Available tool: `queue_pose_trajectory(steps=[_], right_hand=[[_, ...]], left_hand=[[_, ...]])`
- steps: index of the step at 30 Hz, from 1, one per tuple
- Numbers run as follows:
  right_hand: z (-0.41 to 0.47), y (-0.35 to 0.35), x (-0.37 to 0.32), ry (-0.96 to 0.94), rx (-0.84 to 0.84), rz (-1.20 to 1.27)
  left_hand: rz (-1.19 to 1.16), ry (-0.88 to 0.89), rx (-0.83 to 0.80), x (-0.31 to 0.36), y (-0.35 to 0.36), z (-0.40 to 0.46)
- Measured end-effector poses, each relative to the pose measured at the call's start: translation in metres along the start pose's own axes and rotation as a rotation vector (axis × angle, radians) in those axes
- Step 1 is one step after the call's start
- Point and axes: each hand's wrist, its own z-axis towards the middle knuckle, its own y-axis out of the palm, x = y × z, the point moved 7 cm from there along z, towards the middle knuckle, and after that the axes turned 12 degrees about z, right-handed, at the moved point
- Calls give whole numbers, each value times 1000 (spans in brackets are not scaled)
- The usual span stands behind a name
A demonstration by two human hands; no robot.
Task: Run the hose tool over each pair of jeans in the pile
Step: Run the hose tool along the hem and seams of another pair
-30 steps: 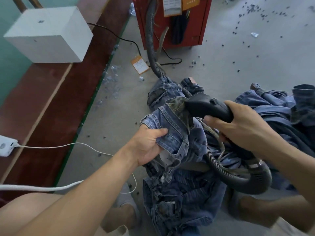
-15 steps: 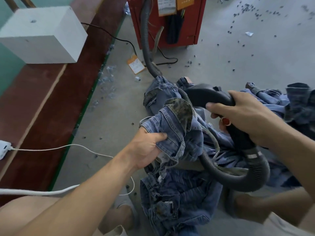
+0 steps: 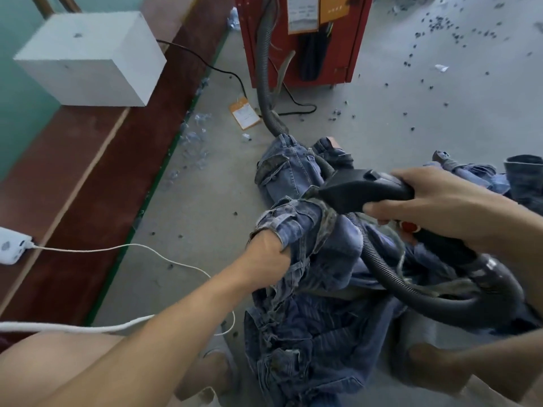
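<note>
A pile of blue jeans (image 3: 311, 333) lies on the concrete floor between my legs. My left hand (image 3: 269, 259) grips a bunched part of the top pair of jeans (image 3: 299, 221) and holds it up. My right hand (image 3: 437, 201) grips the black hose tool (image 3: 361, 190), whose nozzle tip rests against the held denim. A red button (image 3: 410, 226) shows under my fingers. The black ribbed hose (image 3: 390, 277) loops from the handle over the pile and back to the red machine (image 3: 302, 39). More jeans (image 3: 523, 177) lie at the right edge.
A white block (image 3: 88, 57) sits on a red-brown ledge (image 3: 73, 183) at the left. A white cable (image 3: 117, 248) runs from a white charger (image 3: 11, 245) across the floor. An orange tag (image 3: 244, 114) and small dark bits (image 3: 435, 27) litter the concrete.
My right hand has brought the hose tool's nozzle down and left onto the held denim. My left hand has kept its grip on the jeans and twisted the fold a little.
</note>
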Motion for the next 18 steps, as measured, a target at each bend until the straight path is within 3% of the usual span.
queue_pose_trajectory(steps=[2, 4, 6, 9, 11, 14, 18], right_hand=[[2, 9, 6, 53, -42, -57], [11, 9, 15, 102, 50, -1], [17, 0, 18, 119, 191, 136], [16, -13, 12, 34, 284, 258], [11, -15, 5, -37, 254, 191], [2, -6, -1, -79, 157, 35], [-2, 20, -1, -78, -33, -114]], left_hand=[[107, 78, -24, 8, 2, -2], [-1, 101, -36, 15, -1, -2], [-329, 57, -78, 14, -5, -2], [-980, -238, -313, -1, -3, -5], [-1208, -354, -352, -8, -10, -5], [-1446, -341, -294, -12, -30, 3], [-1414, -334, -261, -16, -38, 7]])
